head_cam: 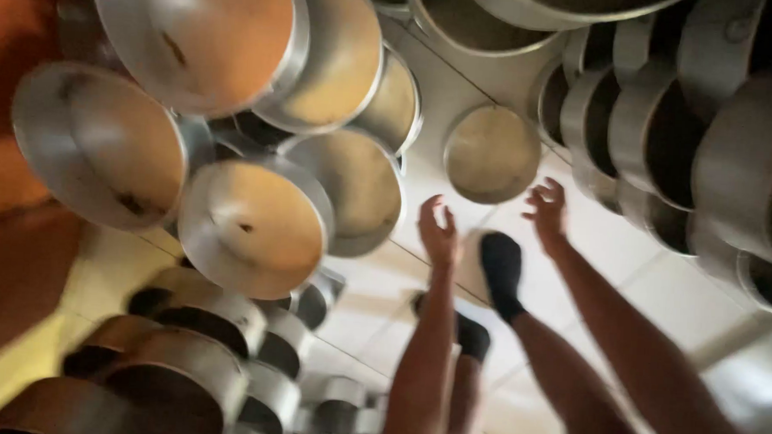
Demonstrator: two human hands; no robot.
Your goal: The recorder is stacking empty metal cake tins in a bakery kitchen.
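Observation:
The view is blurred. My left hand (437,232) and my right hand (547,211) both reach forward with fingers spread and nothing in them. Just beyond them, on the pale tiled floor (626,280), sits a single round metal pot (491,152), set apart from the others. Neither hand touches it. Below my hands I see my legs, with a black sock (501,270) on the raised foot and another black sock (472,334) lower down.
Stacks of large round metal pots with lids (255,224) fill the left side. More nested pots (667,142) line the right. Smaller pots (189,356) stand at the lower left. An orange-brown wall (7,140) is at the far left.

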